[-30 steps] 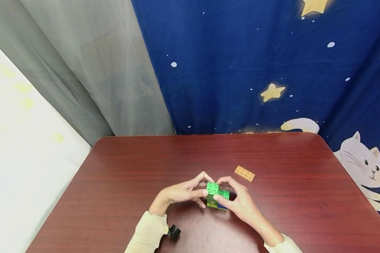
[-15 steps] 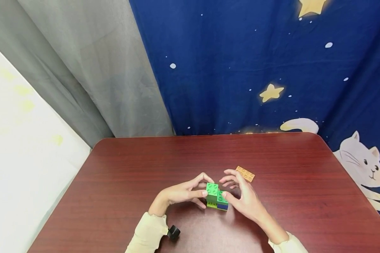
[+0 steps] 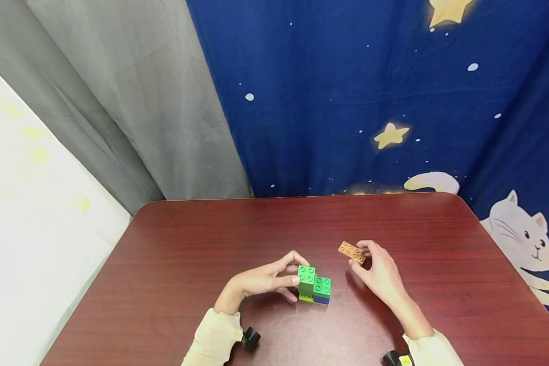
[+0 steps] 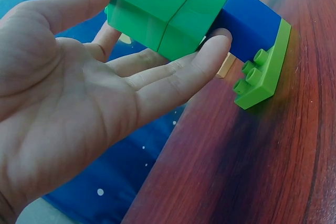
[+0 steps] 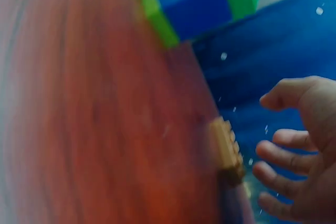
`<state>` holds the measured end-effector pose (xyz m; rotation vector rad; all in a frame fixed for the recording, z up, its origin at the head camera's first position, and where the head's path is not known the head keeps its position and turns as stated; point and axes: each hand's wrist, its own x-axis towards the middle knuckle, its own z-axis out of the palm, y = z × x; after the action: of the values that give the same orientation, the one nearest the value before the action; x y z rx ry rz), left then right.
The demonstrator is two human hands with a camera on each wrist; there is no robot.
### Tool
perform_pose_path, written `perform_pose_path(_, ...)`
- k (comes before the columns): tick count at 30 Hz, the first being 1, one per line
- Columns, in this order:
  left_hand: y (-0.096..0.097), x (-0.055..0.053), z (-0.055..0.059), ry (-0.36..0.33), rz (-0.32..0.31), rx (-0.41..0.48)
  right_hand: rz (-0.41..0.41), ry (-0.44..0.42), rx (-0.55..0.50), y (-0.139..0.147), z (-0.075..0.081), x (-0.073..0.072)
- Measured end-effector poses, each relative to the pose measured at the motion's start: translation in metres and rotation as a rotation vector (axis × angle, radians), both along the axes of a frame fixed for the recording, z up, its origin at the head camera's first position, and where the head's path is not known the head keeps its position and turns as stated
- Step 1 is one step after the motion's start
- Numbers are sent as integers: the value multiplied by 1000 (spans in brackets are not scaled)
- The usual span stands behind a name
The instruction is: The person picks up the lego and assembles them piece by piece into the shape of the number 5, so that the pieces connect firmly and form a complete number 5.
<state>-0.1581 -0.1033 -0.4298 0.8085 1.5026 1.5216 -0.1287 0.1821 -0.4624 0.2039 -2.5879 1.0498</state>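
My left hand [image 3: 265, 279] holds the upper green brick [image 3: 306, 273] of a small toy-brick stack between thumb and fingers. That brick overhangs leftward, joined to another green brick [image 3: 322, 287]. Below are a blue brick [image 4: 252, 22] and a lime-green base plate [image 4: 265, 80], whose free studs show in the left wrist view. My right hand [image 3: 383, 274] is at the right end of a flat orange studded brick [image 3: 349, 250], thumb and fingers spread around it. In the right wrist view, the fingers of the right hand [image 5: 307, 166] look apart from the orange brick [image 5: 224, 148].
The stack and the orange brick stand on a reddish-brown wooden table [image 3: 210, 229]. Behind its far edge hang a grey curtain [image 3: 119, 101] and a blue star-patterned curtain [image 3: 325, 101]. A black wrist device [image 3: 250, 337] sits at the left sleeve.
My right hand has let go of the stack and moved right to the orange brick. The left hand has stayed in place on the green brick.
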Motion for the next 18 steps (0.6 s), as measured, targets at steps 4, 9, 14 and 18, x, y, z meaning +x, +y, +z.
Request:
perform_pose_path(4,0,0,0,3,-2,-7,-91,-87,103,8,-7,-1)
perform_pose_path(9,0,0,0,1,-3,-9,-142,-131,169,11,-11,0)
perform_pose_path(14,0,0,0,-4,0,-4,-157,-86,199,9,-15,-1)
perform_pose_path(18,0,0,0,3,-1,0,-157,-66,209,9,-16,-1)
